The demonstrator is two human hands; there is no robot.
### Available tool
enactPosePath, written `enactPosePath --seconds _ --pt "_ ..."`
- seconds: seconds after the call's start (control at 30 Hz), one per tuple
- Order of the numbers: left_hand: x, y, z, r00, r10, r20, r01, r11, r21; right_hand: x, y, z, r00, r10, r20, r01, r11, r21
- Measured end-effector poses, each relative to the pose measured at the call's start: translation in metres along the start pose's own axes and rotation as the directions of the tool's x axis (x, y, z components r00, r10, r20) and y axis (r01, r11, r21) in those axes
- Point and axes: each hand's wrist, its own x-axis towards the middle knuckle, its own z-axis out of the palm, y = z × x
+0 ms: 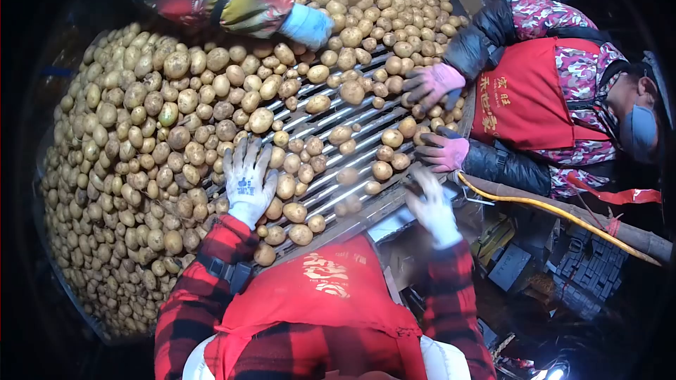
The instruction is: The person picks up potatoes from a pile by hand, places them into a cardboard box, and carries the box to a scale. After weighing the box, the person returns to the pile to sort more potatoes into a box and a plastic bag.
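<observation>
Guide potatoes [261, 120] gently with your spread, seemingly empty left hand [248, 181]; your blurred right hand's [432, 210] grip I cannot tell.

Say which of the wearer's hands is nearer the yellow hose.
Right. The right hand, blurred, is just left of the near end of the yellow hose; the left hand is farther off, across the slatted rack, at the potatoes.

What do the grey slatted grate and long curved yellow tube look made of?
Grey slatted grate: probably metal, fairly smooth; it shows bright reflected streaks. Long curved yellow tube: perhaps rubber or plastic, smooth finish, judging by its unkinked bend.
</observation>
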Motion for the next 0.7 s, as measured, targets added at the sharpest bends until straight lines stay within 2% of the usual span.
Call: enactPosePath --seconds 0.03,0.07,0.13,0.2,0.23,0.3,0.4,0.43,0.5,0.57,0.6,0.63,0.7 --pt "0.001 0.001 0.0 1.0 -0.011 0.007 0.011 1.0 -0.007 0.026 0.001 0.026 0.95 -0.229 -0.21 0.239 0.971 0.02" --pt "0.003 0.003 -0.002 1.0 -0.021 0.009 0.021 1.0 -0.007 0.067 -0.045 0.017 0.961 -0.119 -0.251 0.15 0.983 0.109" --pt "0.002 0.003 -0.001 1.0 -0.03 0.007 0.03 1.0 -0.006 0.142 -0.069 0.05 0.92 -0.197 -0.339 0.215 0.976 0.018" --pt "0.001 0.002 0.002 0.999 -0.045 0.009 0.045 0.999 -0.009 0.199 -0.081 0.093 0.959 -0.18 -0.217 0.162 0.982 -0.096" --pt "0.001 0.002 0.003 0.999 -0.046 0.003 0.046 0.999 -0.015 0.218 -0.09 0.1 0.974 -0.096 -0.207 0.06 0.983 -0.171" --pt "0.0 -0.003 0.008 0.999 -0.028 -0.027 0.028 1.0 -0.014 0.226 -0.098 0.086 0.996 -0.043 -0.074 0.038 0.997 -0.074" --pt "0.0 -0.003 0.008 0.999 -0.035 -0.025 0.035 0.999 -0.016 0.175 -0.075 0.065 0.996 0.067 -0.063 -0.056 0.984 0.168" --pt "-0.001 -0.002 0.007 0.999 -0.038 -0.024 0.037 0.999 -0.021 0.145 -0.066 0.049 0.993 0.045 -0.106 -0.021 0.975 0.22" --pt "0.0 0.0 0.003 0.999 -0.046 -0.021 0.046 0.999 -0.028 0.078 -0.035 0.026 0.982 0.129 -0.142 -0.076 0.941 0.33" --pt "0.0 0.001 0.004 0.999 -0.04 -0.023 0.04 0.999 -0.008 0.008 -0.014 -0.003 0.967 0.234 -0.095 -0.183 0.907 0.378" --pt "0.001 0.001 0.005 0.999 -0.047 -0.019 0.047 0.999 0.001 -0.027 0.008 -0.006 0.935 0.353 -0.031 -0.311 0.861 0.403" --pt "0.0 0.0 0.007 0.999 -0.029 -0.042 0.029 1.0 0.011 -0.057 0.024 -0.008 0.944 0.33 -0.021 -0.308 0.901 0.306" --pt "0.0 0.0 0.01 0.999 -0.029 -0.04 0.03 0.999 0.026 -0.084 0.021 -0.005 0.845 0.524 0.106 -0.511 0.85 -0.126"
